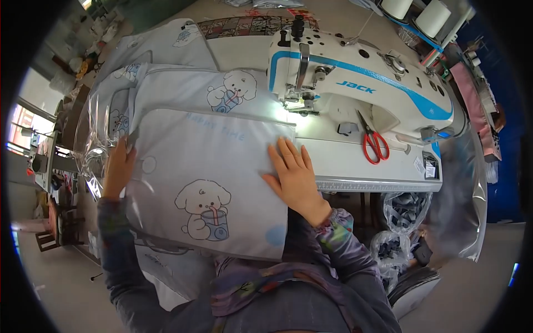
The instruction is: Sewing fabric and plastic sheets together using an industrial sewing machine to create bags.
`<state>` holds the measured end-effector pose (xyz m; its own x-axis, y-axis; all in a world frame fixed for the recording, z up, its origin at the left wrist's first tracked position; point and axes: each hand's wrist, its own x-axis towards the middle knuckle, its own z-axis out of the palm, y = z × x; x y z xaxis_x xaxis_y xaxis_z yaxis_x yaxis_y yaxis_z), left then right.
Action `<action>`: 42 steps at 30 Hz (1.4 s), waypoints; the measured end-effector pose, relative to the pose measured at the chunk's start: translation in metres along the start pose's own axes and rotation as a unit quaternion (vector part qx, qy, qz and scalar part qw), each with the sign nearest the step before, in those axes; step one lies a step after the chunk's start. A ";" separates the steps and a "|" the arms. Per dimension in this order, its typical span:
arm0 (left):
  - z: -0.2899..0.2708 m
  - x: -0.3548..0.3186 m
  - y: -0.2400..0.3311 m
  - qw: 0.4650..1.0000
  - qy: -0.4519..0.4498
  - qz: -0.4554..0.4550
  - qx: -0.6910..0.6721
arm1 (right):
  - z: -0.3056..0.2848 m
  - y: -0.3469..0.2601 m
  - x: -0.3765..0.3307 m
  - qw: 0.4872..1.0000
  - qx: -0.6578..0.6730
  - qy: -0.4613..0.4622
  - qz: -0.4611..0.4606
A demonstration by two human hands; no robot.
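Note:
A light grey fabric panel [214, 161], printed with a white cartoon puppy and a cup, lies in front of me and hangs over the table's near edge. My left hand [117, 169] pinches its left edge, the fingers partly hidden. Flat on the panel's right side rests my right hand [294, 177], open, fingers spread and pointing away from me. Just beyond the panel's upper right corner is the sewing machine's lit needle area [301, 105]. Behind it lies another grey printed piece [177, 91], partly covered by the panel.
The white and blue sewing machine [361, 77] stands at the back right. Red-handled scissors [376, 145] lie on its bed beside a small dark grey piece [348, 129]. Thread cones [432, 19] stand above. Clear plastic bags of scraps [407, 213] hang below the table.

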<state>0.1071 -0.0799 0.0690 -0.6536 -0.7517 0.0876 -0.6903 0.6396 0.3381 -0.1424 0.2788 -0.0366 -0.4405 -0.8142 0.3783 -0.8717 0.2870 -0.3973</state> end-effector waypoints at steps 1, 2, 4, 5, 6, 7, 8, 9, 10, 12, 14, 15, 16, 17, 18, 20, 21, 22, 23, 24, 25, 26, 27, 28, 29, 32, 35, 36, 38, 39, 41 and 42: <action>0.008 0.004 0.023 0.948 0.183 0.136 0.222 | 0.003 0.000 0.005 1.000 -0.023 0.002 0.007; 0.017 0.011 0.051 0.945 0.196 0.174 0.198 | 0.005 0.000 0.010 0.999 -0.046 0.004 0.013; 0.052 0.011 0.113 0.939 0.176 0.295 0.028 | 0.005 -0.001 0.018 0.999 -0.046 0.005 0.016; 0.073 0.010 0.144 0.936 0.048 0.337 -0.086 | 0.005 -0.001 0.021 0.999 -0.047 0.008 0.013; 0.100 0.010 0.175 0.905 0.002 0.395 -0.160 | 0.004 -0.002 0.023 0.999 -0.046 0.004 0.017; 0.125 0.008 0.201 0.902 -0.062 0.364 -0.223 | 0.004 -0.002 0.024 0.999 -0.042 -0.001 0.018; 0.146 0.012 0.221 0.904 -0.052 0.379 -0.191 | 0.003 -0.002 0.025 0.999 -0.038 -0.005 0.019; 0.164 0.016 0.235 0.908 -0.054 0.386 -0.155 | 0.002 -0.001 0.025 0.999 -0.037 -0.006 0.017; 0.177 0.013 0.241 0.906 -0.037 0.391 -0.159 | 0.000 0.000 0.025 0.999 -0.026 -0.018 0.018; 0.194 0.008 0.246 0.933 0.022 0.321 -0.163 | -0.003 0.004 0.024 0.999 -0.014 -0.031 0.015; 0.199 0.004 0.243 0.934 0.031 0.315 -0.168 | -0.008 0.012 0.024 0.999 0.036 -0.037 -0.014; 0.198 0.001 0.240 0.933 0.033 0.312 -0.176 | -0.011 0.017 0.024 0.998 0.038 -0.045 -0.007; 0.197 0.000 0.239 0.934 0.036 0.308 -0.175 | -0.013 0.022 0.026 0.996 0.083 -0.018 -0.007; 0.196 -0.002 0.239 0.934 0.041 0.315 -0.164 | -0.015 0.027 0.027 0.992 0.127 0.009 -0.004; 0.195 -0.003 0.239 0.931 0.047 0.326 -0.153 | -0.016 0.033 0.029 0.992 0.128 0.007 -0.007; 0.193 -0.004 0.241 0.936 0.045 0.321 -0.142 | -0.018 0.043 0.033 0.979 0.149 0.093 0.105; 0.193 -0.003 0.243 0.936 0.049 0.323 -0.131 | -0.018 0.048 0.036 0.978 0.151 0.090 0.110; 0.193 -0.003 0.244 0.937 0.040 0.320 -0.131 | -0.018 0.052 0.039 0.982 0.123 0.105 0.093; 0.193 -0.002 0.244 0.938 0.045 0.320 -0.124 | -0.018 0.056 0.043 0.985 0.096 0.121 0.081; 0.193 -0.001 0.245 0.938 0.050 0.321 -0.118 | -0.017 0.059 0.046 0.986 0.095 0.108 0.087; 0.193 -0.001 0.244 0.938 0.047 0.323 -0.121 | -0.016 0.062 0.048 0.986 0.091 0.105 0.094; 0.193 0.000 0.244 0.938 0.047 0.322 -0.122 | -0.014 0.064 0.051 0.990 0.062 0.102 0.070; 0.193 0.000 0.243 0.937 0.046 0.323 -0.123 | -0.013 0.066 0.053 0.993 0.035 0.101 0.048; 0.193 0.001 0.243 0.937 0.047 0.322 -0.124 | -0.012 0.067 0.055 0.993 0.032 0.099 0.046; 0.194 0.001 0.242 0.938 0.041 0.323 -0.121 | -0.011 0.068 0.056 0.995 0.009 0.088 0.042; 0.194 0.002 0.242 0.939 0.036 0.323 -0.116 | -0.007 0.067 0.058 0.996 -0.011 0.081 0.043; 0.194 0.003 0.243 0.939 0.039 0.321 -0.117 | -0.005 0.067 0.060 0.995 -0.027 0.083 0.047; 0.194 0.003 0.243 0.939 0.039 0.319 -0.119 | -0.005 0.067 0.061 0.995 -0.046 0.081 0.043; 0.195 0.006 0.244 0.940 0.038 0.319 -0.117 | -0.005 0.068 0.064 0.994 -0.063 0.070 0.050; 0.195 0.008 0.245 0.940 0.038 0.320 -0.115 | -0.005 0.069 0.066 0.994 -0.083 0.053 0.054; 0.196 0.013 0.247 0.939 0.036 0.320 -0.120 | -0.005 0.070 0.069 0.993 -0.082 0.061 0.056; 0.197 0.015 0.248 0.939 0.035 0.318 -0.125 | -0.004 0.071 0.071 0.993 -0.082 0.068 0.054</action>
<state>-0.1353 0.0990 -0.0303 -0.8815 -0.2441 0.4042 -0.0668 0.9119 0.4050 -0.2364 0.2433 -0.0348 -0.5482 -0.7022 0.4543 -0.8363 0.4562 -0.3040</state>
